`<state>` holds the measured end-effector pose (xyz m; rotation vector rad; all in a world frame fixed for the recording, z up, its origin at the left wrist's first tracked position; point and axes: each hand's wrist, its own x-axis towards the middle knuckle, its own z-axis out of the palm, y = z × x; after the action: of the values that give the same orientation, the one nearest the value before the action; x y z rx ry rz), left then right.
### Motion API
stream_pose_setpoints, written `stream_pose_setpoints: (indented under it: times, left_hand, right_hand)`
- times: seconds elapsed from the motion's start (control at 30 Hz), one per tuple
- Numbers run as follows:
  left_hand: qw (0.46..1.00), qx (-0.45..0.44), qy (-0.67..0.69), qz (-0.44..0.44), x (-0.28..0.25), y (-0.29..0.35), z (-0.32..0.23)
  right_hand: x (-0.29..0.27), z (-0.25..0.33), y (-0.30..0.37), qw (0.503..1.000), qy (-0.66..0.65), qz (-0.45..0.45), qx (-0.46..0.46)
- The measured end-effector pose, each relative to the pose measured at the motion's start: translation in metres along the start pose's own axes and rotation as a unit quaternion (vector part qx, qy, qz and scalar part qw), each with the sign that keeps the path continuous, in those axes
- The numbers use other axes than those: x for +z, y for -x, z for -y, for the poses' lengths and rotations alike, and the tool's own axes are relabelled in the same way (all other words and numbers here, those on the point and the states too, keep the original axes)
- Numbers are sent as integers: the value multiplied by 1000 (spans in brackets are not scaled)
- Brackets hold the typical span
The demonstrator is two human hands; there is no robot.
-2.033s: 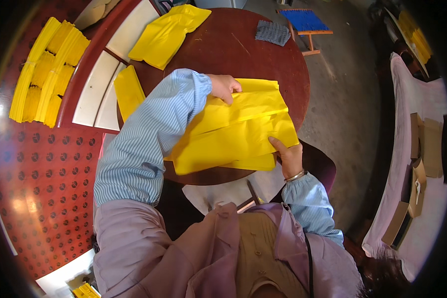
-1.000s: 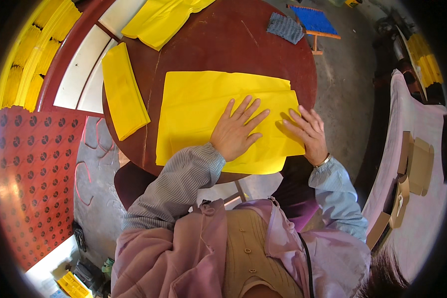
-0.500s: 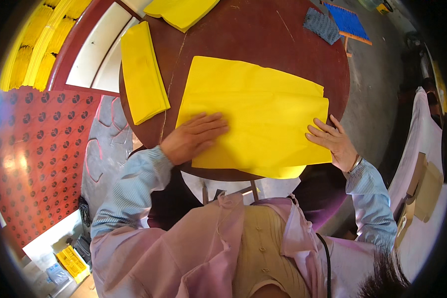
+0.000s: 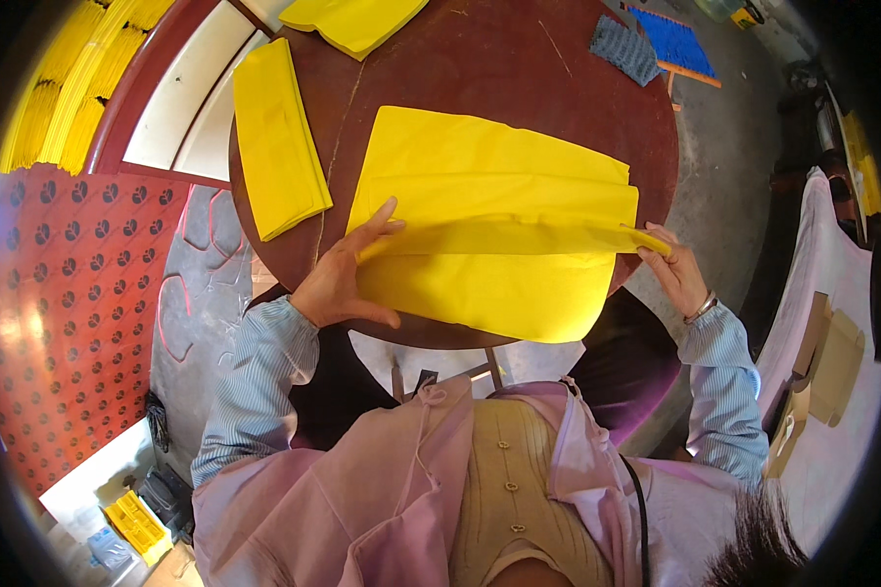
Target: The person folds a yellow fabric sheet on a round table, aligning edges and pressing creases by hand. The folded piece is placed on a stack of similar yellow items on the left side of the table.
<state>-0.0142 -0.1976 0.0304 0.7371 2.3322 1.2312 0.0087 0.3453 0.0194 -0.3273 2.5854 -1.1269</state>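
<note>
A wide yellow sheet (image 4: 489, 157) lies on the round dark red table (image 4: 480, 49), in what looks like more than one layer. Its upper layer is lifted along the near side, so a raised edge runs across between my hands. At the right end of that edge my right hand (image 4: 677, 272) pinches the yellow sheet between thumb and fingers. My left hand (image 4: 345, 274) is at the sheet's left side, thumb and fingers spread apart, fingertips near the other end of the raised edge. Left of it rests a folded yellow bundle (image 4: 279, 142).
Another yellow piece (image 4: 357, 22) lies at the table's far edge. A grey-blue textured cloth (image 4: 625, 51) sits at the far right rim, beside a blue-topped stool (image 4: 673, 44). Stacked yellow material (image 4: 64, 88) stands far left, above a red patterned panel (image 4: 83, 313). An opened cardboard box (image 4: 822, 367) is at right.
The near edge of the upper yellow layer has been raised and moved away from me. My right hand has closed on its corner; my left hand has shifted left off the sheet's flat surface, fingers spreading.
</note>
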Motion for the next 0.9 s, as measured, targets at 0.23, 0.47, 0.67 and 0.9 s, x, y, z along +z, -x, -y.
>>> stream_pose_setpoints:
  times: [0.23, 0.47, 0.67, 0.9]
  left_hand:
    - [951, -123, 150, -240, 38, -17, -2]
    - [940, -210, 37, -267, 43, -24, -12]
    - [965, -140, 71, -209, 28, -20, -7]
    - [958, -132, 88, -237, 35, -19, 4]
  right_hand:
    - [29, -3, -5, 986, -50, -153, 42]
    - [54, -1, -10, 967, -95, -230, 51]
    - [51, 17, -10, 960, -177, -206, 67]
    - [48, 23, -16, 975, -71, -197, 70]
